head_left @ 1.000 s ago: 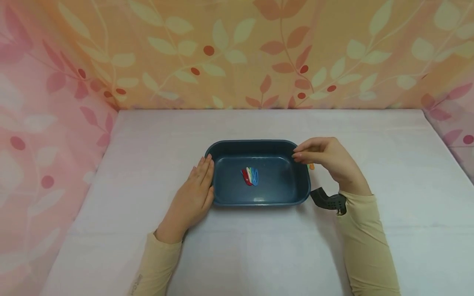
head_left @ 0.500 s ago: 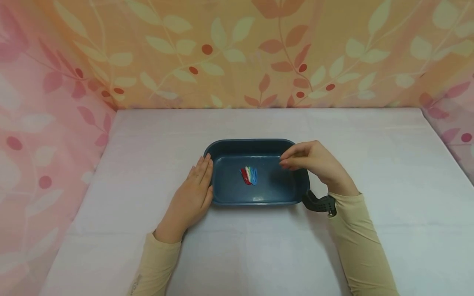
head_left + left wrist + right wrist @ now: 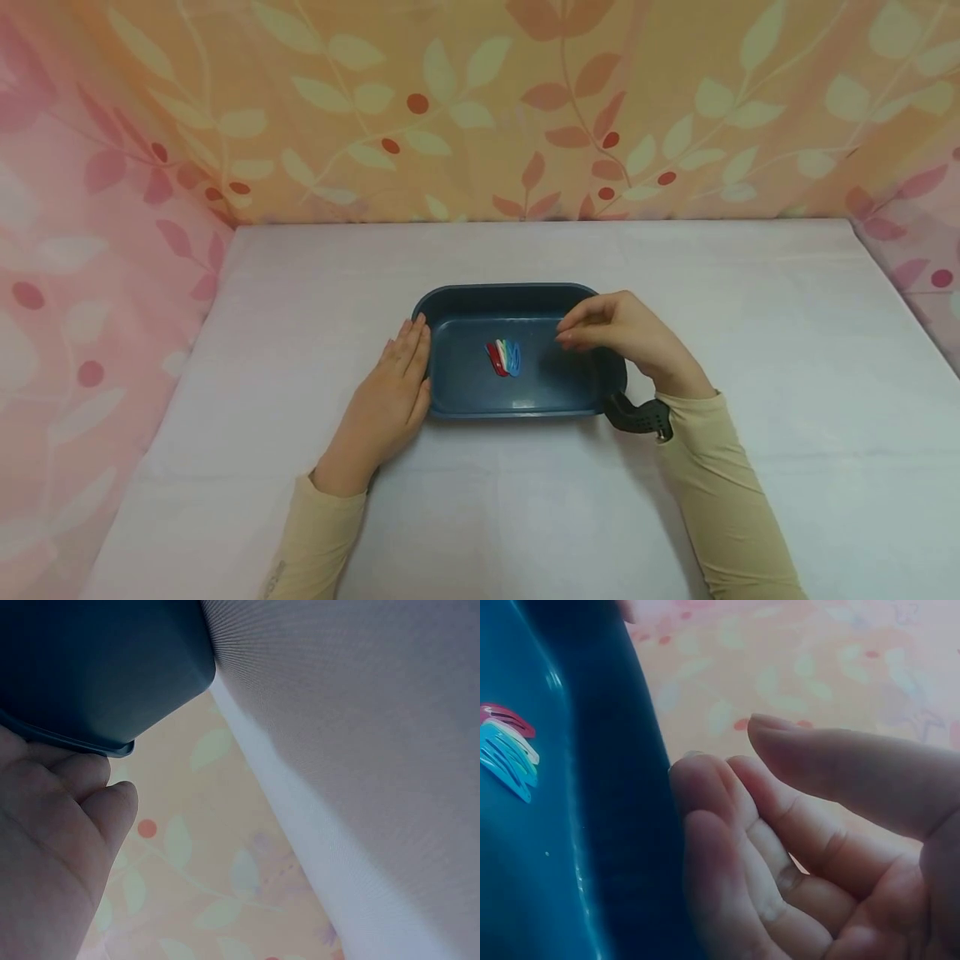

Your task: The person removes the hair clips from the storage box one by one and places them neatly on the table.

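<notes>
A dark blue rectangular tray (image 3: 517, 410) sits on the table, with a small fan of snap hair clips (image 3: 503, 357) in red, white, green and blue on its floor. My left hand (image 3: 390, 392) rests against the tray's left side, its straight fingers at the rim. In the left wrist view its fingertips (image 3: 112, 806) lie right by the rim. Over the tray's right part is my right hand (image 3: 630, 337), fingers loosely bent. The right wrist view shows a gap between the thumb (image 3: 832, 761) and the bent fingers, with nothing visible between them.
A white cloth (image 3: 517, 517) covers the table. Floral curtains (image 3: 465, 108) hang behind and at the sides. A black wrist mount (image 3: 637, 415) on the right sleeve juts out close to the tray's front right corner.
My right hand has moved left from the tray's right rim to over its inside. The small orange and green piece seen outside that rim is out of sight. The left hand stays put.
</notes>
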Demonstrator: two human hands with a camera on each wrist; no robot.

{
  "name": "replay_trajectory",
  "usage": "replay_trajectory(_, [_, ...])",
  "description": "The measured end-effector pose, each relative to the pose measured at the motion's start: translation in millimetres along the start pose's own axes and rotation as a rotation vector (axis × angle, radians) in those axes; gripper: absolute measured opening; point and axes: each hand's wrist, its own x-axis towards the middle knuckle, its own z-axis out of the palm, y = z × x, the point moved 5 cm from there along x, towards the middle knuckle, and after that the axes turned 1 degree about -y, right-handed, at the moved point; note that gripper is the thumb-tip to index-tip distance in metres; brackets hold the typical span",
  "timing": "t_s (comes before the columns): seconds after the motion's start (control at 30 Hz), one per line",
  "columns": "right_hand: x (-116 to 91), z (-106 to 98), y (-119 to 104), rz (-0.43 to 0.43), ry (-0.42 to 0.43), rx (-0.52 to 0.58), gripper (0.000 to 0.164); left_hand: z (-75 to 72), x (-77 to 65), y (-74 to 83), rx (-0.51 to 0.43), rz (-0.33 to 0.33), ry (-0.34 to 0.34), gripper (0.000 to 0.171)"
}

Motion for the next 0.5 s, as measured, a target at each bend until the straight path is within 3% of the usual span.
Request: replay_trajectory(0.5, [6.6,11.8,6.0,0.026,-0.047,0.03,0.019,0.2,-0.4,0.2,0.006,0.001,-0.005,0.057])
